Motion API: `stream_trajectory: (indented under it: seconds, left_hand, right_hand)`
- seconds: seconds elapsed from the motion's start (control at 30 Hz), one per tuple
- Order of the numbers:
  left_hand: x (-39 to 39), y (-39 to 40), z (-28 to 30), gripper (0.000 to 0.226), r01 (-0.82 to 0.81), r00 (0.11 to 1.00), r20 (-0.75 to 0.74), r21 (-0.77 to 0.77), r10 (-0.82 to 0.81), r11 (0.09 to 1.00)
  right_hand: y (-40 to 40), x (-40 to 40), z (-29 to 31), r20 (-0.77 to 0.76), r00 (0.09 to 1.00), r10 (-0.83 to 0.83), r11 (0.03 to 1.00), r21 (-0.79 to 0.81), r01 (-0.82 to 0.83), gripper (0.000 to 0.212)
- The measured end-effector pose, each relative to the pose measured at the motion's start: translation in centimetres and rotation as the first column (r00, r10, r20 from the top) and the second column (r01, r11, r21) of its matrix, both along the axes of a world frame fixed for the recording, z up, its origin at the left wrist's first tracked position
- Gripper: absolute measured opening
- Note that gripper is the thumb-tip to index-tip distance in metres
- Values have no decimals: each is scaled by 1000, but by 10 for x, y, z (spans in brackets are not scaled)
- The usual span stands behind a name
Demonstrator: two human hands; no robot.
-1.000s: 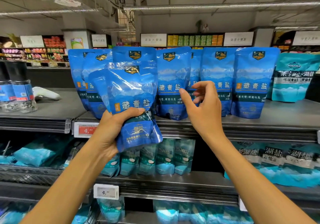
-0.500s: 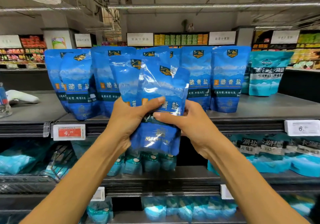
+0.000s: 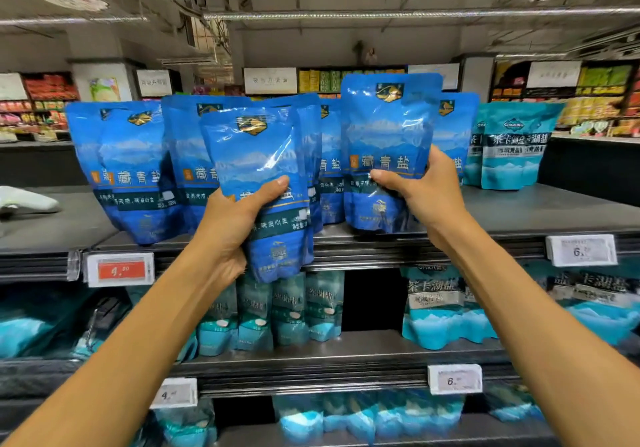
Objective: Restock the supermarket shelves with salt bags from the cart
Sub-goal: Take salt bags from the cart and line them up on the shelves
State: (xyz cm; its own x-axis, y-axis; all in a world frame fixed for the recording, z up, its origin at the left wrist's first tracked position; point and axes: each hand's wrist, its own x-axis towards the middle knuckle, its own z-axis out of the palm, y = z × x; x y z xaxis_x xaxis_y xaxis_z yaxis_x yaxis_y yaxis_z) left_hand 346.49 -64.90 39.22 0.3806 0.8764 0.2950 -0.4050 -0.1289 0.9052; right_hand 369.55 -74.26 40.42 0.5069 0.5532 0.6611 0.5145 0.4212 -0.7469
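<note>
I see the right hand (image 3: 420, 194) gripping a salt bag (image 3: 388, 149) at centre right, its base on the top shelf (image 3: 554, 211); the left hand (image 3: 228, 228) clutches another bag (image 3: 263, 183) below the shelf edge. Risk: nudging the standing row (image 3: 138, 169) over.

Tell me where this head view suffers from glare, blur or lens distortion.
Head view: ceiling-light glare streaks the glossy blue bag in the left hand and the blue bag held by the right hand; wide-angle distortion bows the top shelf edge and stretches the forearms; the lower-shelf teal bags and the price tag are soft, its digits only partly readable.
</note>
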Motion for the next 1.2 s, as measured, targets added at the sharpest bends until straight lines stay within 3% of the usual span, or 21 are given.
stream_trajectory:
  seconds: [0.27,0.6,0.73,1.07,1.2]
  left_hand:
    - [3,11,-7,30,71,997,-8,-63,-72,995]
    - [5,17,-8,36,90,996,-16,-81,-91,993]
    - [6,20,-10,36,93,995,-15,-67,-94,993]
    - [5,19,-11,42,82,996,-10,-62,-83,995]
    - [5,17,-12,37,84,996,2,-54,-84,995]
  right_hand:
    - [38,-11,-16,174,979,-106,993,-39,114,37]
    - [29,-13,-21,299,934,-196,937,-225,269,85]
    - [25,-14,-25,277,938,-210,947,-183,266,70]
    - [18,-10,-32,167,965,-204,976,-43,214,81]
    - [16,-8,-36,179,963,-203,977,-28,211,70]
